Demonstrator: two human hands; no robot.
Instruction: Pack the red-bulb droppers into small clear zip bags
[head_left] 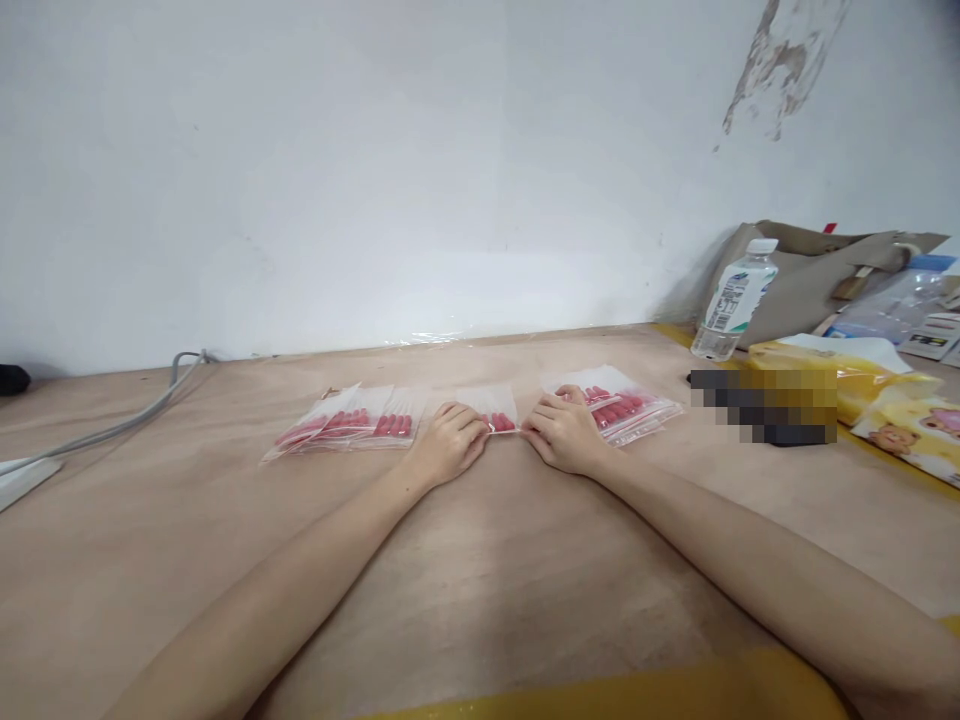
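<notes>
A clear zip bag with red pieces inside lies between my two hands, its near edge toward me. My left hand is closed on the left part of that edge. At the right corner my right hand pinches the same edge, fingers bent. To the left, several similar bags of red pieces overlap in a row. Beyond and beside my right hand lies another pile of bags with red pieces. What the red pieces are is too small to tell.
At the right stand a water bottle, a grey-brown bag and a larger clear bottle. Yellow packs lie before them, beside a blurred dark object. A grey cable runs along the left. The wall bounds the tabletop at the back.
</notes>
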